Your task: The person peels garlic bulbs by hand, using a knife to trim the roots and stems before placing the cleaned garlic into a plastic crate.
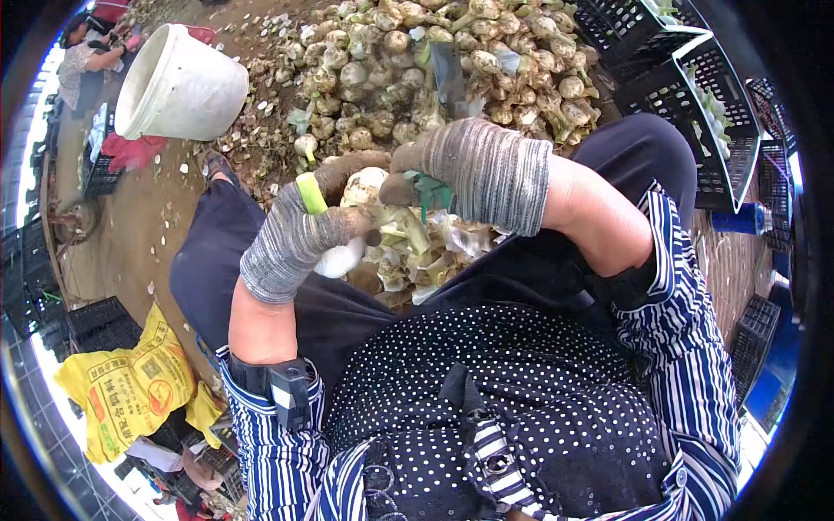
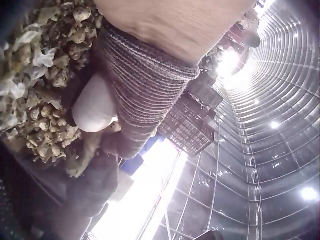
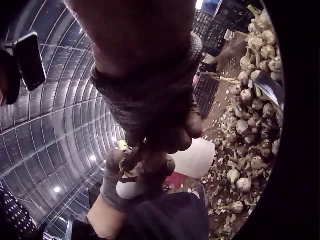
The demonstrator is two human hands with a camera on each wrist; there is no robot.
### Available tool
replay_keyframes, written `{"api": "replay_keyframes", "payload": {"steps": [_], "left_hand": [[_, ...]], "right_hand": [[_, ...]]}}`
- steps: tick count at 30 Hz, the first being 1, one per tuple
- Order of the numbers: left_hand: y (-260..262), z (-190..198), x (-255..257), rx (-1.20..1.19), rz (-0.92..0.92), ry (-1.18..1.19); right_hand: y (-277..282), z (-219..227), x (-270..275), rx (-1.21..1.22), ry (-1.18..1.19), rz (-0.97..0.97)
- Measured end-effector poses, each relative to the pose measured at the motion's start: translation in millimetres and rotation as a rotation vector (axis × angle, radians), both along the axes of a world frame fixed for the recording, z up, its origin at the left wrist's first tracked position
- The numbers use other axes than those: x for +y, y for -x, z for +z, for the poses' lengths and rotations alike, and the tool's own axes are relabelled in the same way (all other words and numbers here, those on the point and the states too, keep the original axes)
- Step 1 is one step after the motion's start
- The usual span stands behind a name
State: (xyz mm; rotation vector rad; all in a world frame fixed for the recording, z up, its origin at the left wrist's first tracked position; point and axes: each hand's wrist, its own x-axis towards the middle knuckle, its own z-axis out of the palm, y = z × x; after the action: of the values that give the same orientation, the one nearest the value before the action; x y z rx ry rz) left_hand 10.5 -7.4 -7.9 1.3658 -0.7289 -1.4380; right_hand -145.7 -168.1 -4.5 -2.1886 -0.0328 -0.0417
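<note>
In the head view, my gloved left hand [image 1: 304, 227] grips a pale bulb [image 1: 365, 186], with a cut green stalk [image 1: 311, 193] standing up between thumb and fingers. A smooth white piece [image 1: 340, 259] shows under that hand, and again in the left wrist view as a white rounded shape [image 2: 94, 106]. My gloved right hand [image 1: 473, 169] meets the bulb from the other side, its fingers curled round a green item [image 1: 430, 193] and a dark flat blade [image 1: 446, 74] that points away from me. Peeled skins [image 1: 417, 252] lie beneath both hands.
A large heap of bulbs [image 1: 347, 78] lies ahead. Beside it at left stands a white bucket [image 1: 195, 82]. Black crates [image 1: 695, 113] are at the right, near a blue bottle [image 1: 740, 219]. A yellow sack [image 1: 135, 382] lies at lower left. People sit at far upper left.
</note>
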Motion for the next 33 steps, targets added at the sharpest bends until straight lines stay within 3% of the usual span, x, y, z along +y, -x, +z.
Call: {"api": "replay_keyframes", "payload": {"steps": [1,5,7,8,10,11,13,17,19,20,21,23,24,25,29,31,32,33], "left_hand": [[-0.2,-0.2,0.5,-0.041,-0.015,-0.008],[-2.3,-3.8,5.5,-0.011,-0.046,-0.001],[-3.3,-7.3,8.6,0.091,-0.036,0.024],[-4.4,-8.1,9.4,0.082,-0.036,0.026],[-7.1,-5.9,7.8,0.122,-0.008,0.096],[-4.5,-1.9,6.2,0.076,0.035,0.125],[-4.6,1.0,1.9,-0.071,0.067,0.195],[-1.8,-1.9,-1.8,-0.628,0.105,0.261],[1.1,-9.3,-6.4,-0.592,0.175,0.317],[1.8,-11.2,-7.5,-0.557,0.248,0.383],[1.6,-8.4,-7.4,-0.556,0.249,0.383],[0.8,0.9,-8.6,-0.294,0.159,0.052],[3.4,-2.3,-9.5,-0.051,0.317,-0.114],[2.4,-3.3,-8.3,-0.049,0.316,-0.117],[2.1,-2.3,0.8,-0.172,0.176,0.087],[6.7,-1.9,-0.6,-0.774,0.068,0.102],[4.1,-3.7,-0.7,-0.937,-0.017,0.074],[2.2,-3.8,-0.7,-0.929,-0.023,0.074]], "right_hand": [[1.5,0.1,0.4,-0.010,-0.116,-0.010],[2.3,18.2,0.1,0.168,-0.096,0.034],[6.8,7.8,-1.5,0.132,-0.223,0.038],[8.7,2.1,-1.2,0.146,-0.490,0.017],[2.1,-10.3,-2.3,0.083,-0.393,-0.046],[-4.2,-13.6,-4.8,0.026,-0.299,-0.110],[-5.6,-2.0,1.4,0.157,-0.517,-0.279],[-11.9,-17.2,6.7,0.276,-0.562,-0.196],[-18.3,-22.1,12.1,0.117,-0.931,-0.335],[-14.2,-17.9,5.1,0.143,-0.278,-0.376],[-14.1,-18.7,6.1,0.144,-0.278,-0.376],[-13.7,-20.1,7.6,-0.123,-0.084,-0.444],[-13.1,-15.7,9.3,-0.142,0.034,-0.450],[-12.5,-15.2,8.7,-0.139,0.032,-0.451],[-11.9,-18.0,5.2,-0.232,-0.019,-0.387],[-8.8,-9.8,2.8,-0.001,-0.050,-0.447],[-6.9,-16.6,3.1,-0.003,-0.139,-0.441],[-7.4,-17.2,1.5,0.005,-0.140,-0.447]]}}
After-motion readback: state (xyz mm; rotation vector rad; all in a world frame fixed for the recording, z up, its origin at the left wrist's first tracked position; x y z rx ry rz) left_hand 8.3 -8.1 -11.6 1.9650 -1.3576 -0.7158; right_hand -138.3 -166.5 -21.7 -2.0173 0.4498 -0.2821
